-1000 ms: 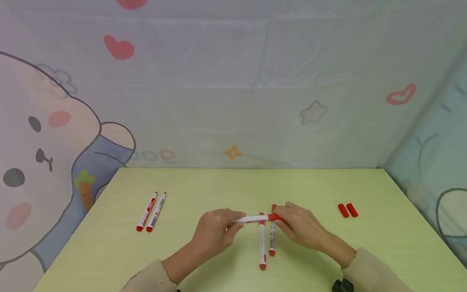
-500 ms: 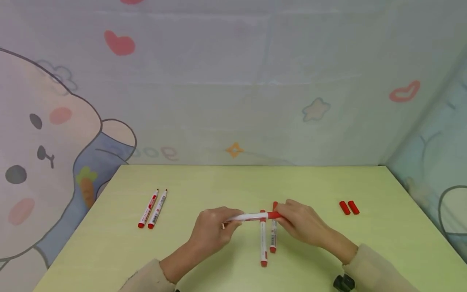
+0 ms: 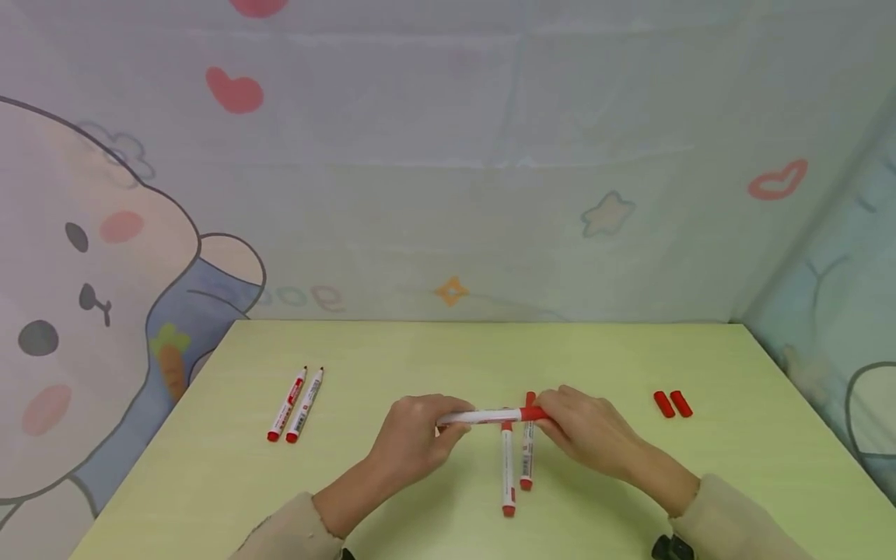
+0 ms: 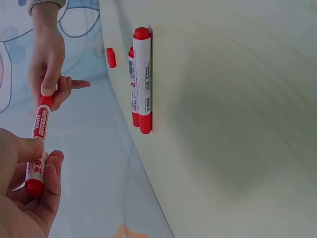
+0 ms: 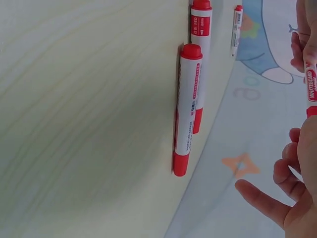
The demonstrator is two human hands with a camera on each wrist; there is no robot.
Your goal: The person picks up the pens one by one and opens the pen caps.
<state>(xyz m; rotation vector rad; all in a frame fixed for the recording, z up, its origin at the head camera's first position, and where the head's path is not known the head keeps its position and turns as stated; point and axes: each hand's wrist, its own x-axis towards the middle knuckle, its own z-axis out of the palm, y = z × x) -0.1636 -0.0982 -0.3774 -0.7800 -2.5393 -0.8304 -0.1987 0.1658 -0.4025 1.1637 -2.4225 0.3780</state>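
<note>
In the head view I see the left hand [image 3: 418, 435] and the right hand [image 3: 591, 428] holding one whiteboard marker [image 3: 490, 417] between them, raised above the desk [image 3: 434, 350]. The marker lies nearly level. The left grip is clamped on the white body, and the right grip is clamped on the red cap [image 3: 534, 414], which sits on the marker. Below them, on the desk, lie a nearer capped marker [image 3: 508, 474] and a farther capped marker [image 3: 528, 459], side by side. Well apart, near the left side, I see two markers with bare dark tips, the outer one [image 3: 287, 406] and the inner one [image 3: 306, 404]. Near the right side lie two loose red caps, one [image 3: 663, 404] just beside the other [image 3: 681, 404]. Behind the desk hangs a printed cloth [image 3: 420, 155].

In the left wrist view I see the thumb of the left hand pressed on the printed body, near its red end. The right thumb is on the cap, and one right finger points outward.

In the right wrist view the right hand is partly cut by the edge, with one finger stretched away. From this view alone I cannot tell its grip.
</note>
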